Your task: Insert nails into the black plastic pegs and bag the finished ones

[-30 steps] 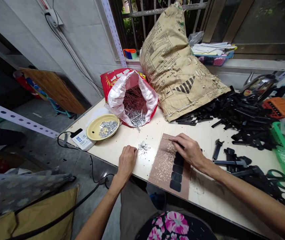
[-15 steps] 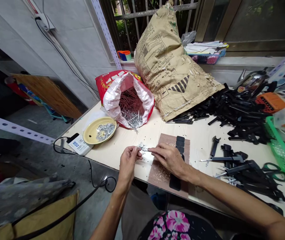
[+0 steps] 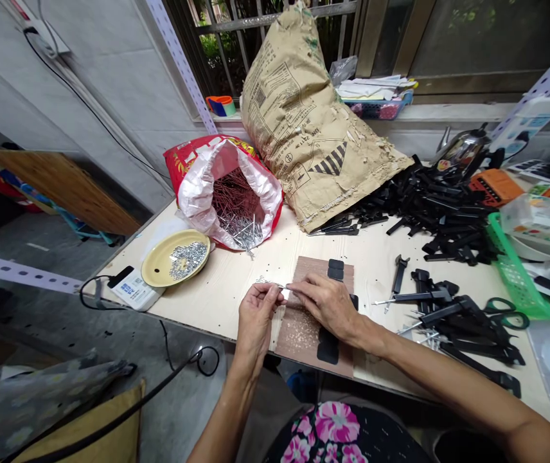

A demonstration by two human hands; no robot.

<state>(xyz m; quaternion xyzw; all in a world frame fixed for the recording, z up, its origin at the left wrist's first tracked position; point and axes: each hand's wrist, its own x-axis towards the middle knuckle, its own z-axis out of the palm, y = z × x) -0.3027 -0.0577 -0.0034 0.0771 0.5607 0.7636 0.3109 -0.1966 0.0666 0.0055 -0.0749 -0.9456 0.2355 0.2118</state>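
Observation:
My left hand (image 3: 256, 315) and my right hand (image 3: 326, 302) meet above the front edge of the table (image 3: 381, 257), fingertips pinched together on a thin metal pin (image 3: 282, 287). A small heap of tiny metal pieces (image 3: 261, 280) lies just behind my left fingers. Under my right hand lies a brown board (image 3: 306, 321) with black pads (image 3: 335, 269) stuck on it. A yellow dish (image 3: 175, 258) with more metal pieces sits to the left.
An open red bag of long pins (image 3: 229, 199) and a big brown paper sack (image 3: 304, 122) stand at the back. Black plastic parts (image 3: 439, 206) are heaped on the right, with scissors (image 3: 501, 314), a green basket (image 3: 516, 273) and an orange tool (image 3: 494, 185). A white device with cable (image 3: 130, 289) sits left.
My right hand left the board and came over to the small metal heap. My left hand lifted and both now pinch a pin together. The view shifted right.

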